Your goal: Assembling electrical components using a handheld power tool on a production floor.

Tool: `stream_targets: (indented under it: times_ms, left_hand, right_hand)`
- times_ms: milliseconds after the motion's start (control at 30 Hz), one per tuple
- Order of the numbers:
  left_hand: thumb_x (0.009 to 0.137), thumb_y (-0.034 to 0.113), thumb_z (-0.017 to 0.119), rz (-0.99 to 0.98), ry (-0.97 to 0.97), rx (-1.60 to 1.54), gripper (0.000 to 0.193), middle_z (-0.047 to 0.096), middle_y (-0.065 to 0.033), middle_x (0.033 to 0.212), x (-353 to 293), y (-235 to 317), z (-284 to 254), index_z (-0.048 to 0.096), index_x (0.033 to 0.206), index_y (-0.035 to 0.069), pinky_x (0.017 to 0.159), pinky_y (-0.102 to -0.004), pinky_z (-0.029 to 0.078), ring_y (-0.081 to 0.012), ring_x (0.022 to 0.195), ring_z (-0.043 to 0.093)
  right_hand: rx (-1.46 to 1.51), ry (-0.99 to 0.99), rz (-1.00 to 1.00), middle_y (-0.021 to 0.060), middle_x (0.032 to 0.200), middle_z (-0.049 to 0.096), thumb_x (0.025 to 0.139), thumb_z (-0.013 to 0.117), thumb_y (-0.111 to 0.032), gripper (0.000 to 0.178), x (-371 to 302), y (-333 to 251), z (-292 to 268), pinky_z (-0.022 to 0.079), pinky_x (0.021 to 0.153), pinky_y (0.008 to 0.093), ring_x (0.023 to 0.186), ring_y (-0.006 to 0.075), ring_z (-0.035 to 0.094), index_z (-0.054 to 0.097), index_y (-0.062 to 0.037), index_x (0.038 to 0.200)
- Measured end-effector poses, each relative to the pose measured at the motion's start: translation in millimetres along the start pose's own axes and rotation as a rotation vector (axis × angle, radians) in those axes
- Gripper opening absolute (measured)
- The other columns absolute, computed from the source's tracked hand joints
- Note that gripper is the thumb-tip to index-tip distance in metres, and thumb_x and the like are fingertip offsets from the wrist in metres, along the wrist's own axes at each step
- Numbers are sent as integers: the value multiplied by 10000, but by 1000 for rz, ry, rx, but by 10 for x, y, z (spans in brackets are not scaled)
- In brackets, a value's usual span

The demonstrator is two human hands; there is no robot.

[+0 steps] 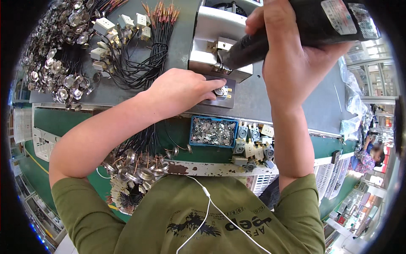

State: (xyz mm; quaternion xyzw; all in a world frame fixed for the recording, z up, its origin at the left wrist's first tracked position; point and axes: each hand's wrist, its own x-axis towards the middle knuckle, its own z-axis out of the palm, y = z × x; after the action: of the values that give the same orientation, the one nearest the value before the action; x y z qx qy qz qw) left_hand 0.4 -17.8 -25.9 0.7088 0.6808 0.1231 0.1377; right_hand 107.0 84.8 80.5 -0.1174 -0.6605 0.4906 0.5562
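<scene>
My right hand is wrapped round a black hand-held power tool with a tapered nose and a pale label. The tool's narrow tip points down-left at a silver metal fixture, close to a white block with metal terminals there. My left hand reaches in from the left, with thumb and forefinger closed about a small part with brass terminals. That part rests on a dark metal block in front of the fixture; the fingers partly cover it.
Bundled black wires and white terminal blocks lie left of the fixture, beside heaped round metal caps. Nearer me are a blue tray of small metal pieces and several switch-like parts. Another person is far right.
</scene>
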Motion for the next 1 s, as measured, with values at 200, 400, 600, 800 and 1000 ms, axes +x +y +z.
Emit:
stream_targets:
  times_ms: [200,400,600,800,1000]
  left_hand:
    - [971,362,645,9,97,-76,369,722,-129,888,-1,-69,36,673,1282,166,732,-463,564,-348,859,711]
    - [987,364,625,2,64,-24,380,727,-119,914,0,-79,15,639,1319,180,739,-466,572,-343,873,713]
    - [996,371,617,-30,45,-11,367,725,-121,912,2,-14,-2,640,1307,177,741,-468,571,-345,873,712]
    - [989,369,627,-31,21,-17,355,723,-136,904,12,-7,9,645,1276,162,743,-486,562,-356,879,710]
    - [981,340,638,76,149,31,335,730,-137,917,29,-83,24,655,1264,163,765,-480,564,-363,882,709]
  right_hand:
    - [-6,-148,-64,94,783,677,956,726,-60,196,31,147,-417,507,487,263,556,137,634,624,53,1080]
    - [28,-116,83,80,790,679,921,759,-17,202,-117,-23,-289,505,479,260,562,126,640,622,34,1060]
    - [45,-94,81,78,813,682,908,775,-3,223,-137,31,-306,522,497,257,583,123,649,591,7,1033]
    - [29,-112,91,88,865,702,902,783,-16,238,-215,70,-297,545,541,257,643,129,675,614,6,1068]
    - [4,-361,-200,105,914,724,863,798,14,307,-164,487,-488,564,578,251,685,129,696,629,27,1118]
